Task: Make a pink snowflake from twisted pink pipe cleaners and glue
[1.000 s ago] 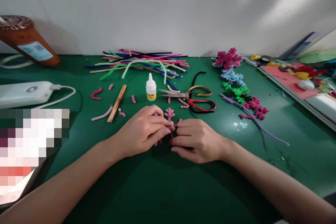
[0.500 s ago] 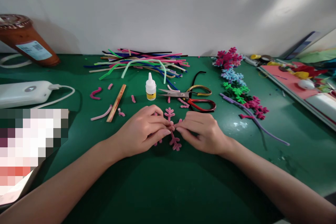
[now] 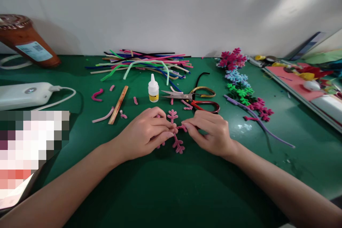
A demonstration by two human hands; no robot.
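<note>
A pink pipe-cleaner snowflake [image 3: 179, 145] is held low over the green table between my two hands. My left hand [image 3: 149, 130] pinches it near its centre and covers its left branches. My right hand [image 3: 210, 130] has thumb and forefinger closed on the outer end of its right branch, partly hiding that tip. Upper and lower branches, with small looped ends, show between the hands. Just beyond my fingers stand a small white glue bottle [image 3: 153, 91] and a pair of scissors [image 3: 191, 97] lying with blades to the left.
A heap of coloured pipe cleaners [image 3: 144, 65] lies by the wall. Finished snowflakes [image 3: 242, 91] line the right, beside a purple pipe cleaner [image 3: 264, 124]. A wooden stick [image 3: 118, 105] and pink scraps lie left. Farther left are a drink cup [image 3: 32, 42] and a white device [image 3: 25, 94].
My right hand has shifted a little to the right and outward along the snowflake's branch, so more of that branch shows. My left hand has stayed in place.
</note>
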